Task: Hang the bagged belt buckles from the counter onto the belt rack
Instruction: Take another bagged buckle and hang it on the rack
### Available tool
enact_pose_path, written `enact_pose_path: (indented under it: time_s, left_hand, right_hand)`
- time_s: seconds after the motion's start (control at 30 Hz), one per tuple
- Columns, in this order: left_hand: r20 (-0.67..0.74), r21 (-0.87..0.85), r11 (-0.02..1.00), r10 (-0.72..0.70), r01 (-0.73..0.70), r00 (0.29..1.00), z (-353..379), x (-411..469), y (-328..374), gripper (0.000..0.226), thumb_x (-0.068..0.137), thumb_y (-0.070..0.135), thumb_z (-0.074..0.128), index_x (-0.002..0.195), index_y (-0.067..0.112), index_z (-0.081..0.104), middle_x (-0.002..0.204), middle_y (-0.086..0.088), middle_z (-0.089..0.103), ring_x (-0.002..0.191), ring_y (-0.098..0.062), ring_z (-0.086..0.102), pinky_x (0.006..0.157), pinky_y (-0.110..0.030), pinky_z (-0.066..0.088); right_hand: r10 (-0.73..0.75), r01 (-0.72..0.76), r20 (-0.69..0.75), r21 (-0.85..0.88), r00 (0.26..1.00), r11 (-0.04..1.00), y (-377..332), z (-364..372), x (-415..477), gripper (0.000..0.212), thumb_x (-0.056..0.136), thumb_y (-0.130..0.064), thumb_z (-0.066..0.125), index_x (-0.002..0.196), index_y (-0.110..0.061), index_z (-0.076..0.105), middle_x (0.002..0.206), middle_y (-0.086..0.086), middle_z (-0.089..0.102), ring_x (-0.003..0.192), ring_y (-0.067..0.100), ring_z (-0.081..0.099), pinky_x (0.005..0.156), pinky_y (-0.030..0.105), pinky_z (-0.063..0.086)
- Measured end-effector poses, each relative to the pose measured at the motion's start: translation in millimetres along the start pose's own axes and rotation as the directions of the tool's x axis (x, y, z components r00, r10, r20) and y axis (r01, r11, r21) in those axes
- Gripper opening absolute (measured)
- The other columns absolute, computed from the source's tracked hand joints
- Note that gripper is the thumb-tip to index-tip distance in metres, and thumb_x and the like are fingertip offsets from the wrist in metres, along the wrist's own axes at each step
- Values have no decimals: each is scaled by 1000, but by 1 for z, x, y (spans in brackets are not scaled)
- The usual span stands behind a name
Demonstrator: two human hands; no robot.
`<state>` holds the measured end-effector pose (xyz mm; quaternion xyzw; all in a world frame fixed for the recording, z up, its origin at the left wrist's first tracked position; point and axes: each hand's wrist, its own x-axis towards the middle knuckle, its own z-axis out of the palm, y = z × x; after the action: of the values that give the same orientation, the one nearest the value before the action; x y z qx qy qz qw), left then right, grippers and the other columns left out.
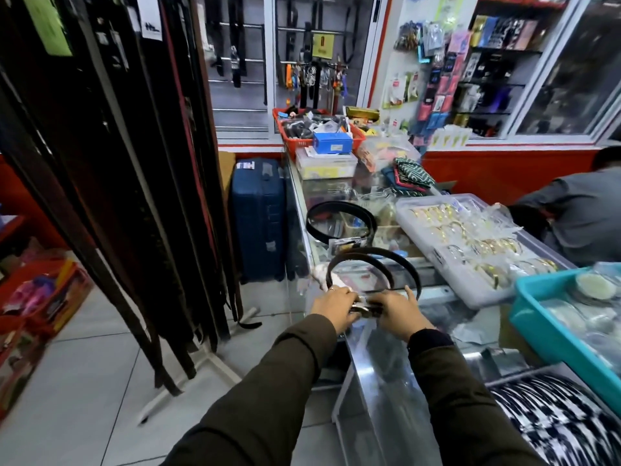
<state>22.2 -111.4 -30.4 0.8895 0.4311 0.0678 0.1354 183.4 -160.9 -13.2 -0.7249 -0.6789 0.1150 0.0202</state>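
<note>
The person is at the pick-up step: the left hand (pixel 336 306) and the right hand (pixel 398 312) are both closed around a bagged buckle (pixel 364 307), holding it just over the near edge of the glass counter (pixel 386 358). Its belt (pixel 369 264) loops up behind the hands. Next, it looks like the person must turn left and carry it to the rack (pixel 117 163), which is full of hanging belts, and find a free hook there.

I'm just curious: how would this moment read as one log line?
left hand: holding bagged buckle | right hand: holding same buckle | belts: looped on counter | belt rack: not yet reached
</note>
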Motion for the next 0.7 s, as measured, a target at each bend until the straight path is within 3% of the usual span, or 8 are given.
enact_pose_path:
  time_s: [0.07, 0.13, 0.3, 0.43, 0.5, 0.57, 0.63, 0.7]
  left_hand:
    - [-40, -18, 1000, -16, 15, 999, 2, -2, -2, 29, 97, 30, 54, 120, 13, 61, 122, -10, 61, 119, -30, 53, 91, -40, 47]
    - [-63, -20, 1000, -1, 0, 998, 2, -7, -9, 28, 99, 29, 52, 119, 13, 61, 122, -10, 62, 118, -29, 53, 91, -40, 47]
    - [-246, -107, 994, -8, -19, 969, 8, -23, -47, 29, 97, 31, 51, 116, 11, 59, 126, -9, 53, 120, -29, 52, 95, -46, 50]
    - [-436, -407, 913, -170, -25, 884, -10, -43, -70, 38, 97, 21, 55, 134, 16, 54, 146, -9, 39, 138, -25, 36, 115, -36, 32]
    - [-450, -644, 765, -360, -17, 817, -23, -53, -77, 50, 97, 20, 58, 145, 17, 42, 147, -6, 35, 133, -19, 42, 112, -31, 34]
    - [-328, -893, 448, -592, -38, 736, -41, -66, -81, 47, 96, 25, 63, 139, 16, 46, 143, -8, 46, 114, -20, 60, 96, -33, 51]
    - [-186, -982, 143, -688, -120, 702, -60, -77, -86, 28, 94, 28, 65, 117, 12, 61, 118, -16, 67, 88, -21, 72, 75, -35, 62]
    - [-177, -982, 81, -697, -169, 695, -79, -90, -91, 19, 94, 24, 66, 104, 7, 67, 92, -13, 73, 71, -19, 73, 61, -31, 62]
  right_hand:
    - [-30, 34, -75, 43, 997, 999, 4, 1, -2, 38, 83, -7, 61, 114, -28, 72, 117, -2, 75, 122, 20, 62, 115, 39, 29]
    - [-37, 50, -77, 180, 996, 982, 5, -1, -2, 33, 84, -1, 61, 103, -22, 78, 106, 2, 79, 109, 22, 69, 92, 29, 46]
    - [-158, 160, -23, 220, 987, 962, -19, -17, 1, 24, 89, -5, 67, 109, -11, 77, 107, 8, 78, 104, 22, 70, 82, 21, 41]
    - [-240, 252, -78, 310, 968, 917, -58, -29, 10, 16, 89, -16, 71, 103, -13, 78, 94, 7, 79, 87, 19, 71, 74, 24, 45]
    - [-283, 307, -120, 371, 952, 876, -82, -38, 15, 15, 88, -16, 72, 101, -10, 77, 92, 6, 78, 82, 17, 71, 68, 15, 47]
    - [-296, 332, -151, 455, 943, 826, -107, -48, 19, 18, 88, -11, 72, 105, -8, 76, 92, 4, 76, 79, 12, 70, 65, 3, 46]
    - [-321, 364, -179, 561, 930, 743, -130, -56, 24, 22, 87, -9, 73, 108, -11, 76, 91, 1, 76, 76, 2, 70, 72, 9, 50]
    - [-338, 392, -211, 629, 917, 671, -154, -62, 28, 24, 84, -9, 76, 108, -12, 77, 89, -2, 76, 75, -4, 69, 73, 11, 53]
